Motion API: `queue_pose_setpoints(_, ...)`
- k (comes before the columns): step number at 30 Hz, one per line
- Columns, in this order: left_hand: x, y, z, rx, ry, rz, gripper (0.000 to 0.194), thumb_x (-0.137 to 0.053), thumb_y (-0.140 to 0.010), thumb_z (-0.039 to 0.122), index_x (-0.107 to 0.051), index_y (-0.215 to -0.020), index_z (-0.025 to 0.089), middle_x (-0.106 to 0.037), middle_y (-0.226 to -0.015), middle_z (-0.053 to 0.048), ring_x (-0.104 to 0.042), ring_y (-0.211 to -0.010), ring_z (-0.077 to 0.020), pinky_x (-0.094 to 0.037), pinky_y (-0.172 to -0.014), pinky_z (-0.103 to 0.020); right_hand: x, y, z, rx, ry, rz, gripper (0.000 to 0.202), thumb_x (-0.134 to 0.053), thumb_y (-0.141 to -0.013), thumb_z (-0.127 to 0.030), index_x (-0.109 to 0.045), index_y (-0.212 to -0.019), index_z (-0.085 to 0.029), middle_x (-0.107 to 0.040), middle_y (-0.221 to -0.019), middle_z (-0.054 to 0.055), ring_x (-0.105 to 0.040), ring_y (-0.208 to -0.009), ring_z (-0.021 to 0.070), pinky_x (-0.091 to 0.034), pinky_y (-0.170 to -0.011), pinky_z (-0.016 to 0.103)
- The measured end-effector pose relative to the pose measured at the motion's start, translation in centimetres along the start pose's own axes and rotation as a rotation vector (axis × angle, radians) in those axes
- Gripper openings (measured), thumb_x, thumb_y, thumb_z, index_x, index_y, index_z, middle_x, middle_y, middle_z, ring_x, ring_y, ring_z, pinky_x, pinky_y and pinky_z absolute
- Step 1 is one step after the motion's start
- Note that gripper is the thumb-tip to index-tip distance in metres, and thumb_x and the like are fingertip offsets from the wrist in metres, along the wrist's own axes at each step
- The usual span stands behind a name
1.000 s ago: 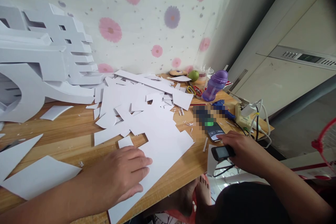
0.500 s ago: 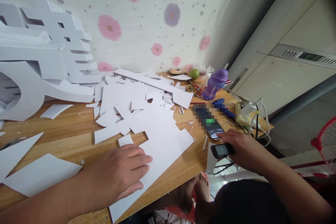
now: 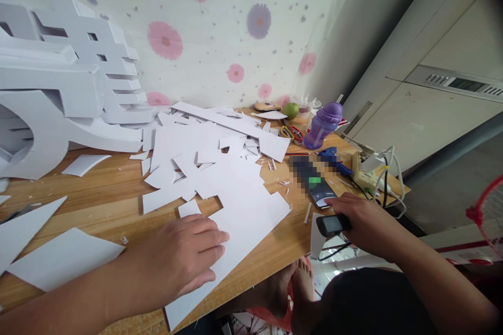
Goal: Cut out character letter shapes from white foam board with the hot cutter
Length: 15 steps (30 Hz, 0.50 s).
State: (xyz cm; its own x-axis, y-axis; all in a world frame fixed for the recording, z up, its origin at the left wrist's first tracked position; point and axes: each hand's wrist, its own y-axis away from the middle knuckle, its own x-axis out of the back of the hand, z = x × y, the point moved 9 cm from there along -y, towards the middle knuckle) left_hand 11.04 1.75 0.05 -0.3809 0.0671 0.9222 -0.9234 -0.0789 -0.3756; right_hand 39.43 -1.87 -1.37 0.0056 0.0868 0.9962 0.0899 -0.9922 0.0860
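My left hand lies flat, palm down, on a large white sheet of card near the front edge of the wooden table. My right hand grips a small black device with a screen at the table's right edge. A phone with a lit screen lies just beyond that hand. A black cable hangs below the device.
Several white card offcuts cover the table's middle. Large white foam cut-out shapes stand at the back left. A purple bottle, a green apple, scissors, a glue gun and cables sit at the back right. A red fan stands right.
Both hands have stayed in place. The view has shifted very slightly; nothing was picked up or let go.
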Motion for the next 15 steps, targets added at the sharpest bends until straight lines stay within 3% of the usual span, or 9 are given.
queue_pose_setpoints(15,0.02,0.02,0.03,0.004,-0.001,0.010,0.016,-0.068,-0.084,0.021,-0.065,-0.100,0.021,-0.071,-0.100,-0.007,-0.063,-0.094,-0.0224,-0.050,-0.092,-0.035,0.10,0.10,-0.18,0.001,-0.051,0.005,0.038,-0.051,-0.068,0.002,-0.072,-0.087,-0.024,-0.073,-0.114,0.003,-0.066,-0.104,0.0251,-0.051,-0.088,0.035)
